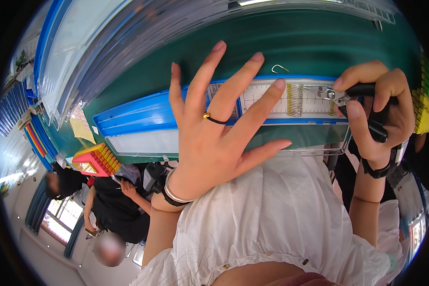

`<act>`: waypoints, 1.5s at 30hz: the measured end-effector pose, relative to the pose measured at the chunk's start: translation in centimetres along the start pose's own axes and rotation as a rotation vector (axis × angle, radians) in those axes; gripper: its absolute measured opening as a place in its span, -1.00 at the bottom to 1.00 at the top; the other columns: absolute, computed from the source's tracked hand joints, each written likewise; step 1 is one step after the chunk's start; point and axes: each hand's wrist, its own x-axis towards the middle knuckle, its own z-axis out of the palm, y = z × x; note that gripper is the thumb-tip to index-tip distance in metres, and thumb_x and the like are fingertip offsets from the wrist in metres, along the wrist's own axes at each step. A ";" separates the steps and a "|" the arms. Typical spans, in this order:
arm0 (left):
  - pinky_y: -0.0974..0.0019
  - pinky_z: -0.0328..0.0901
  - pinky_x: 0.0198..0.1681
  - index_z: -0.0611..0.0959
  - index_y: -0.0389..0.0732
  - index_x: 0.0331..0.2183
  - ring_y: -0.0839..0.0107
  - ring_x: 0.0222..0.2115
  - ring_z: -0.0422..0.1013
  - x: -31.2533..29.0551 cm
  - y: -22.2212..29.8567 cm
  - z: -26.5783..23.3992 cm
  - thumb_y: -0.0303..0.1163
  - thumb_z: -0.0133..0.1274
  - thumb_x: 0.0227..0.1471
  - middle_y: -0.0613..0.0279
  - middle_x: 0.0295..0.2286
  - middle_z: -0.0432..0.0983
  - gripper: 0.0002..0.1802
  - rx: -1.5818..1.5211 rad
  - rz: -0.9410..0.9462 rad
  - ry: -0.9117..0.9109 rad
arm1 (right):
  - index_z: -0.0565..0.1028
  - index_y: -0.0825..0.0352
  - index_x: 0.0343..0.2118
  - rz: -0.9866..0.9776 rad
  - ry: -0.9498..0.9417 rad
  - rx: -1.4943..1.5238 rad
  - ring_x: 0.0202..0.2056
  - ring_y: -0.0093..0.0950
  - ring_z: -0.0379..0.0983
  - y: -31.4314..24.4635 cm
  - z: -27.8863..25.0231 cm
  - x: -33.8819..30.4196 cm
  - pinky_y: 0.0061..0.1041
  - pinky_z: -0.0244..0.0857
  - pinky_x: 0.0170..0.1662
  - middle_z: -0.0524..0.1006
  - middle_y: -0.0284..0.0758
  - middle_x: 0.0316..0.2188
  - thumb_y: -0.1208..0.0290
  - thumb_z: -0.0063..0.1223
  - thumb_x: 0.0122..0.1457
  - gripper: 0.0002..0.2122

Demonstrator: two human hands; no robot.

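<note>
My left hand [214, 145] is spread flat over a long blue tray [133, 117], its fingers apart and nothing in them. The index fingertip lies near a row of thin metal wire pieces [295, 100] set across the tray's white scale-marked bed. My right hand [391, 109] is closed around small pliers [331, 94] with black handles. Their metal jaws point left towards the wire row; whether the tips touch a wire I cannot tell. A second, shorter group of wires is partly hidden under the pliers. Beyond the tray, one loose U-shaped wire hook [280, 69] lies on the green table [314, 43].
Clear plastic covers or bins [95, 52] rise at the far left. A red block with rows of yellow-orange pieces [96, 159] stands left of the tray. A yellow-green block [425, 105] sits at the right edge. Another person in black [117, 207] is at the lower left.
</note>
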 end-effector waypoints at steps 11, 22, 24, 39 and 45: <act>-0.45 -0.11 0.29 0.73 0.18 0.03 -0.10 0.30 0.14 -0.1 -0.4 0.5 0.19 0.33 -0.22 0.17 0.21 0.40 -0.29 0.016 0.041 -0.007 | 0.21 0.29 -0.37 0.025 0.000 -0.058 -0.23 -0.33 0.53 -0.5 -0.1 0.2 -0.38 0.48 -0.10 0.57 0.11 -0.28 0.68 0.04 0.16 -0.78; -0.21 0.09 0.26 0.83 0.11 -0.36 0.17 0.08 0.41 1.0 0.5 0.3 -0.30 0.45 -0.30 0.40 -0.15 0.62 -0.70 -0.055 0.116 0.254 | 0.15 0.30 -0.30 -0.033 0.197 0.016 -0.50 -0.50 0.44 -0.2 0.1 -0.4 -0.58 0.44 -0.41 0.52 0.12 -0.19 0.53 0.06 0.27 -0.75; -0.13 0.14 0.24 0.82 0.11 -0.42 0.31 -0.04 0.45 0.7 1.1 -0.1 -0.31 0.45 -0.29 0.51 -0.29 0.61 -0.77 -0.066 0.072 0.287 | 0.16 0.29 -0.28 -0.007 0.239 0.048 -0.49 -0.49 0.44 -0.2 0.3 -1.2 -0.57 0.44 -0.38 0.51 0.11 -0.18 0.49 0.07 0.29 -0.75; 0.08 0.35 -0.06 0.74 -0.10 -0.37 0.30 -0.33 0.49 3.6 3.8 2.7 -0.48 0.36 -0.14 0.37 -0.44 0.58 -0.81 -0.472 0.170 0.373 | 0.17 0.28 -0.28 0.084 0.415 0.544 -0.55 -0.52 0.44 -1.3 -1.5 -5.0 -0.64 0.47 -0.51 0.47 0.09 -0.27 0.27 0.25 0.22 -0.61; 0.08 0.34 -0.08 0.72 -0.11 -0.37 0.28 -0.35 0.48 3.4 3.8 2.5 -0.51 0.34 -0.12 0.35 -0.44 0.56 -0.82 -0.493 0.164 0.375 | 0.18 0.24 -0.28 0.178 0.419 0.479 -0.52 -0.51 0.50 -1.6 -0.7 -4.4 -0.67 0.49 -0.51 0.52 0.03 -0.28 0.20 0.39 0.13 -0.51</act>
